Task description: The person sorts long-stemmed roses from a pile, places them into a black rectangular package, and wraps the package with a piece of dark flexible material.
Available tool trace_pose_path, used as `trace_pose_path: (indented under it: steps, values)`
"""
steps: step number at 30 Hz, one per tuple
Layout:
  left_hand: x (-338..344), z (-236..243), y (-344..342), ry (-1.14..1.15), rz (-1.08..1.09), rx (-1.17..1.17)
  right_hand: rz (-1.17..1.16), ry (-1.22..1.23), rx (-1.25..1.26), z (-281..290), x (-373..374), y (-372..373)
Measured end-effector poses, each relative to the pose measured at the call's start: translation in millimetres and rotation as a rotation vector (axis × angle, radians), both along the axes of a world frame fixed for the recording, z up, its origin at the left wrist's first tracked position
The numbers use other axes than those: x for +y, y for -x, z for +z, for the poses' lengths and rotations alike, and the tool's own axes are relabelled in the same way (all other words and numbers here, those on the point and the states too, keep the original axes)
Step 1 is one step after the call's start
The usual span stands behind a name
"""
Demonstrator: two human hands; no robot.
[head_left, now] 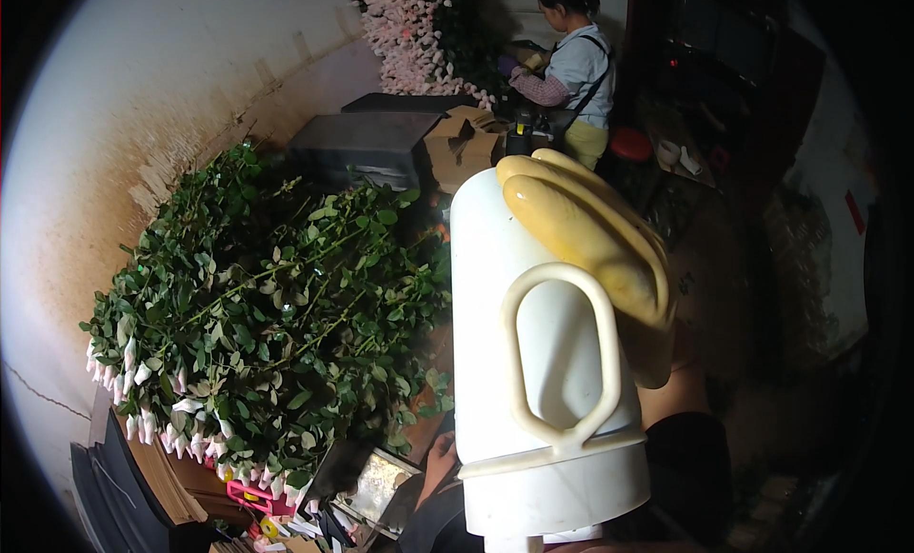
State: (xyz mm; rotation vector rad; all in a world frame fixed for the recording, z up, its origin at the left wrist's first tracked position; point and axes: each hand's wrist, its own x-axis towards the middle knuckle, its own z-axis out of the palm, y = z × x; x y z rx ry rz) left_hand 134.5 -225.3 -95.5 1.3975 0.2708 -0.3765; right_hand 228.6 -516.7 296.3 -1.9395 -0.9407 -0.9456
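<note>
Close up, a large white drinking bottle (486, 306) fills the middle of the view, its lidded end toward me and its base pointing away. A cream carrying loop (514, 363) is attached to a band near the lid. My right hand (609, 239), in a yellow rubber glove, is wrapped round the bottle's right side. Bare skin shows at that wrist above a dark sleeve. Lower down, my left hand (439, 458) is bare and partly hidden behind the bottle, beside the edge of the table; its fingers are not clear.
A big heap of leafy rose stems (286, 315) with wrapped pale pink buds covers the left side. Behind it are a dark box (367, 139) and torn cardboard (464, 148). Another person (581, 77) stands at the back beside stacked pink roses (405, 39). A pink tool (257, 496) lies lower left.
</note>
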Motion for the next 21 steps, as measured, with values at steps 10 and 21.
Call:
trace_pose_path:
  steps: [10,21]
  values:
    - [4,-24,-2,0.05,0.01,0.074,0.06,-0.024,0.06,0,11,-10]
    - [6,-37,-4,-0.107,0.005,0.034,0.325,-0.176,0.661,-40,6,-26]
